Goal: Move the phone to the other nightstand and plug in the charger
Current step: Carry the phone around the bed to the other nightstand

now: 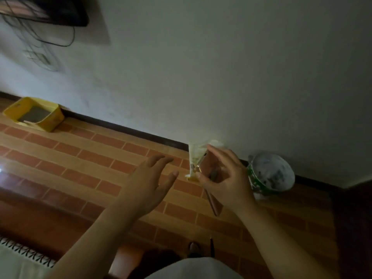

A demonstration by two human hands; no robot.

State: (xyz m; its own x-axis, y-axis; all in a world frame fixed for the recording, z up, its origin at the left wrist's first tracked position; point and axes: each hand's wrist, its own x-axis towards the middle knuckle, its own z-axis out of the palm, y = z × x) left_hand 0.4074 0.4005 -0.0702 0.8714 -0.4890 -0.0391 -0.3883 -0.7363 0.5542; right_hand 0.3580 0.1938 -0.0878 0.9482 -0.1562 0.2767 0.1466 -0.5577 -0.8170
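My right hand grips a pinkish phone by its edges, screen side toward me, above the brick-patterned floor. Its lower end pokes out below my palm. Left of it, my left hand hovers with fingers spread and nothing in it, a short gap from the phone. No charger plug is clearly visible near my hands. High on the wall at the upper left, dark cables hang by a wall socket plate. The scene is dim and blurred.
A yellow bin stands on the floor by the wall at the left. A small pale bag and a white-and-green bag lean at the wall base. A dark object fills the right edge; patterned cloth lies lower left.
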